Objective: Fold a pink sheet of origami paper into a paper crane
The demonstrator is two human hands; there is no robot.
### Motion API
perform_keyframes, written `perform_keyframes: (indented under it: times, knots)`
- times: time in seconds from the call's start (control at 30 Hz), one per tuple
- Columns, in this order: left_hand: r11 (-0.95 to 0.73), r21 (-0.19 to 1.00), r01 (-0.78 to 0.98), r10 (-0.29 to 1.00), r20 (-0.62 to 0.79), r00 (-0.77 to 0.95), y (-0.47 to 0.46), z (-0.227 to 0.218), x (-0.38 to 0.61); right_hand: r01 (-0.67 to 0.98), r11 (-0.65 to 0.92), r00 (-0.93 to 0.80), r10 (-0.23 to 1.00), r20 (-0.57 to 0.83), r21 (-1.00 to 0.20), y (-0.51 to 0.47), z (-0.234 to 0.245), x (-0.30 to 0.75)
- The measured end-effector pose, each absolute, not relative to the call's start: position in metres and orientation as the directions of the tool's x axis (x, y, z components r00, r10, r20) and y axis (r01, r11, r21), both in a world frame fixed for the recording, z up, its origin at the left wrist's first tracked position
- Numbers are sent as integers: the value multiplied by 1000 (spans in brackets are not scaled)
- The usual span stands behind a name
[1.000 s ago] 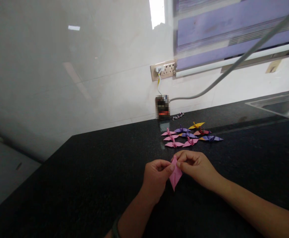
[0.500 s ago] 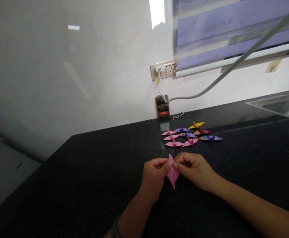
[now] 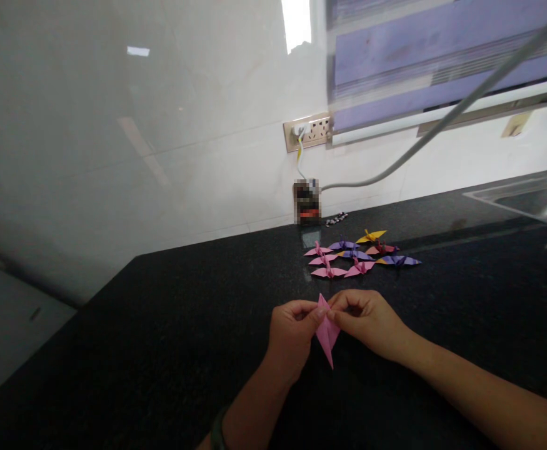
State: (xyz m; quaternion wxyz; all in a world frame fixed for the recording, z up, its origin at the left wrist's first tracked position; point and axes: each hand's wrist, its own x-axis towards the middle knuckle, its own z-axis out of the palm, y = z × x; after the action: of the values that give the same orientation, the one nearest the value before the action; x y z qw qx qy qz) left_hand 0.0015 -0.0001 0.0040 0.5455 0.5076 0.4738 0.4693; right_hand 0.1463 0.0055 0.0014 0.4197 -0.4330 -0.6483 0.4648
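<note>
Pink folded paper [image 3: 328, 340], diamond-shaped, is held over the near part of the counter, its long tip towards the person. Left hand [image 3: 292, 334]: thumb and fingers pinch its left edge. Right hand [image 3: 369, 319]: thumb and fingers grip it at the upper right, fingertips close to those of the left. At the far right, a shiny-edged fixture [image 3: 484, 199] is set along the counter; its contents cannot be made out. A wall socket panel [image 3: 321, 131] holds a white plug [image 3: 301, 130], whose cord drops to a dark box [image 3: 307, 203], blurred, standing by the wall. Just beside the box lies a beaded strand [image 3: 337, 219]. Beyond the hands, folded paper cranes sit closely grouped: four pink cranes [image 3: 328, 273], three mainly purple cranes [image 3: 399, 262], one reddish crane [image 3: 382, 249] and one yellow crane [image 3: 371, 236]. A grey hose [image 3: 418, 147] rises from beside the box and crosses in front of a purple striped blind [image 3: 395, 59]. Surface: black speckled counter [image 3: 184, 350]. Behind it: pale, glossy wall [image 3: 114, 175], with light reflections. A dark band [image 3: 217, 430] circles the left wrist.
</note>
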Motion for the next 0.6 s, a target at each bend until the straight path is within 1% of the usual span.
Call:
perform_keyframes:
  times: [0.13,0.2,0.27,0.33,0.43,0.6]
  knots:
    - [-1,1000,-10,994,2,105,0,4,1,137,127,-257,962,89,-982,8,-1,145]
    - [-3,1000,-17,995,5,98,1,4,0,123,84,-301,953,43,-989,9,-1,145]
    - [0,1000,-24,996,2,90,1,3,0,144,67,-365,931,10,-987,8,0,144]
    - [-2,1000,-24,997,4,82,1,3,-1,171,79,-393,919,6,-982,7,0,144]
    - [-11,999,-32,997,13,77,0,3,0,194,102,-382,924,21,-976,6,1,144]
    - [30,998,-56,987,-20,160,0,4,2,281,188,-382,921,70,-941,7,2,149]
